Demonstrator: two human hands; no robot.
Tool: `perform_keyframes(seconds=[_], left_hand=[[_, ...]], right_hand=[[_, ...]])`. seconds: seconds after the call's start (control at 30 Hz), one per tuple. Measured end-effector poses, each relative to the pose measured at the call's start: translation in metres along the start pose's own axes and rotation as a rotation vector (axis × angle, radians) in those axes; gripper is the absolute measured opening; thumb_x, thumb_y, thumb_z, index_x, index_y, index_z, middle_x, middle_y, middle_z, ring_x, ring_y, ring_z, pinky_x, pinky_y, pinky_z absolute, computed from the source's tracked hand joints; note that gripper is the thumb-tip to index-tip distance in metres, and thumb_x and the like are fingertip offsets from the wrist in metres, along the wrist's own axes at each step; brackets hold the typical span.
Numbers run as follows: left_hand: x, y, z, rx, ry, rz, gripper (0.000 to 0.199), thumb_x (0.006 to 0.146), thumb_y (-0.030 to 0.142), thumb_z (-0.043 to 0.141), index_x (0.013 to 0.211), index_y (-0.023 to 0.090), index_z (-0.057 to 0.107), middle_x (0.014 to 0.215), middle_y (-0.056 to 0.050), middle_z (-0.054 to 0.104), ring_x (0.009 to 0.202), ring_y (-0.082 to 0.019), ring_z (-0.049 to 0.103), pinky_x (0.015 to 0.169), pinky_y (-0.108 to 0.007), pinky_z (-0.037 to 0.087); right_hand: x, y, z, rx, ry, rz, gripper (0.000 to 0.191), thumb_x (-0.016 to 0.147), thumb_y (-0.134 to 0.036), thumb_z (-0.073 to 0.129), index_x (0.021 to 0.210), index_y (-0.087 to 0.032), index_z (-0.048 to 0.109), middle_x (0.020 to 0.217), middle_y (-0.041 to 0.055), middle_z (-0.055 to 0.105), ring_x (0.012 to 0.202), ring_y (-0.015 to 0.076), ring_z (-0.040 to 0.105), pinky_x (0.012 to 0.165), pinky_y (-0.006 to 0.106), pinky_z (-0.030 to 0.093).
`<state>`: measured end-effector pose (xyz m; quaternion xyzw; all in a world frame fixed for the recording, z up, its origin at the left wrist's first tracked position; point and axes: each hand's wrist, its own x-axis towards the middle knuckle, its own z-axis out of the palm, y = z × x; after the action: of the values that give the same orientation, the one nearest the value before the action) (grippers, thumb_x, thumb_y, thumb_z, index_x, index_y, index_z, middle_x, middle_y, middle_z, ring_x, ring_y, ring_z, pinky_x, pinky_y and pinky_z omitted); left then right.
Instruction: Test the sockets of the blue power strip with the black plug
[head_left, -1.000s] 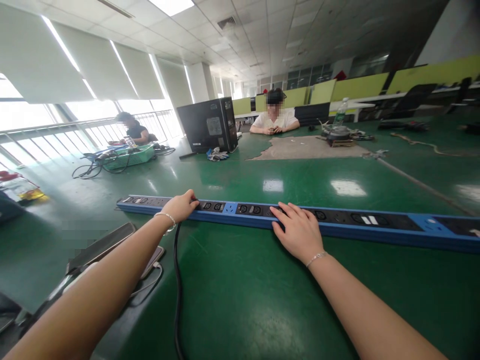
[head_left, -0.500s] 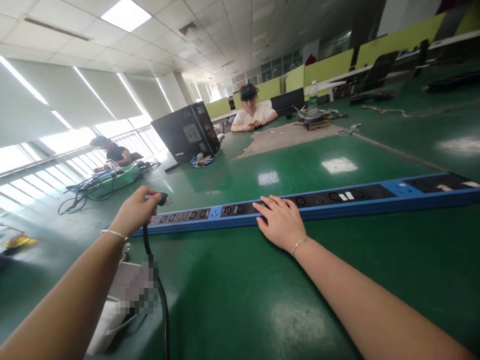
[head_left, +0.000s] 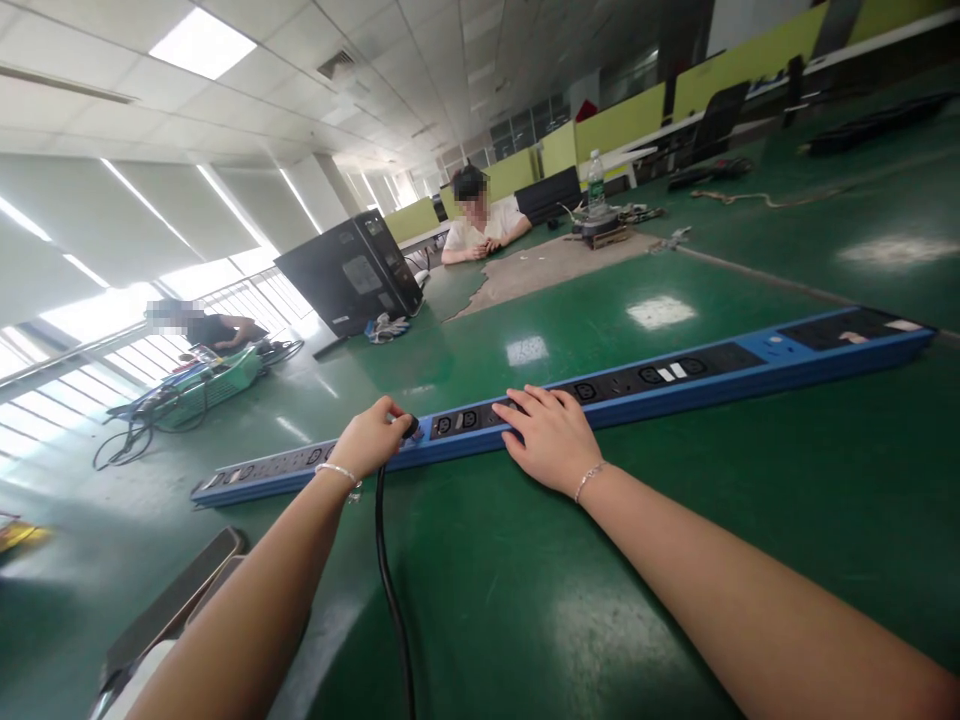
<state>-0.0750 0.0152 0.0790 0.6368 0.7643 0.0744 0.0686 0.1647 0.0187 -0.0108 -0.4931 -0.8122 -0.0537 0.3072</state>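
A long blue power strip point(head_left: 675, 400) with black socket panels lies slantwise across the green table. My left hand point(head_left: 371, 437) is closed on a black power plug point(head_left: 411, 428), held right at a blue socket section of the strip. Whether its prongs are in the socket I cannot tell. From the plug a thick black cable point(head_left: 390, 590) hangs down toward the near edge of view. My right hand point(head_left: 551, 437) rests on the strip's middle, fingers spread over the sockets and holding nothing.
A black computer case point(head_left: 349, 275) stands at the back left, gloves point(head_left: 386, 328) beside it. A green basket point(head_left: 202, 390) with cables is at far left. Two people sit beyond. A bottle point(head_left: 595, 185) stands at the back. A dark flat object point(head_left: 176, 600) lies near my left forearm.
My left hand has moved right with the plug, from beside the strip's left part to its blue socket section. My right hand stays on the strip. The view has shifted slightly.
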Motion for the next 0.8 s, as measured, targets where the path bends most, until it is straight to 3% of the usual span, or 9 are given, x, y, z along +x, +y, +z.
perform_keyframes(seconds=[0.23, 0.43, 0.6, 0.8], left_hand=[[0.01, 0.005, 0.004, 0.148, -0.054, 0.019, 0.026, 0.078, 0.044, 0.041, 0.087, 0.022, 0.054, 0.055, 0.001, 0.062, 0.06, -0.019, 0.061, 0.057, -0.028, 0.039], [0.014, 0.012, 0.007, 0.292, -0.031, 0.038, 0.028, 0.076, 0.043, 0.043, 0.089, 0.022, 0.056, 0.082, -0.008, 0.068, 0.079, -0.025, 0.062, 0.063, -0.032, 0.042], [0.006, 0.012, 0.012, 0.266, -0.01, 0.018, 0.031, 0.08, 0.044, 0.039, 0.094, 0.022, 0.054, 0.091, -0.011, 0.067, 0.082, -0.027, 0.062, 0.067, -0.034, 0.043], [0.004, 0.01, 0.014, 0.249, 0.024, -0.016, 0.032, 0.08, 0.047, 0.039, 0.095, 0.022, 0.052, 0.088, -0.009, 0.067, 0.081, -0.025, 0.062, 0.066, -0.033, 0.043]], right_hand=[[0.0, -0.001, -0.002, -0.021, -0.018, 0.006, 0.037, 0.086, -0.036, 0.041, 0.12, -0.031, 0.055, 0.131, 0.002, 0.05, 0.121, 0.0215, 0.039, 0.097, 0.039, 0.023], [0.001, 0.0, -0.001, -0.038, -0.019, -0.01, 0.037, 0.086, -0.035, 0.041, 0.12, -0.031, 0.056, 0.131, 0.0019, 0.05, 0.12, 0.0221, 0.039, 0.095, 0.039, 0.024], [0.001, 0.0, -0.002, -0.035, -0.022, -0.013, 0.037, 0.086, -0.036, 0.042, 0.12, -0.03, 0.056, 0.131, 0.0022, 0.05, 0.12, 0.0223, 0.04, 0.096, 0.039, 0.024], [0.001, 0.001, -0.001, -0.034, -0.017, -0.007, 0.037, 0.086, -0.036, 0.041, 0.119, -0.03, 0.056, 0.13, 0.0016, 0.051, 0.12, 0.0222, 0.04, 0.096, 0.04, 0.024]])
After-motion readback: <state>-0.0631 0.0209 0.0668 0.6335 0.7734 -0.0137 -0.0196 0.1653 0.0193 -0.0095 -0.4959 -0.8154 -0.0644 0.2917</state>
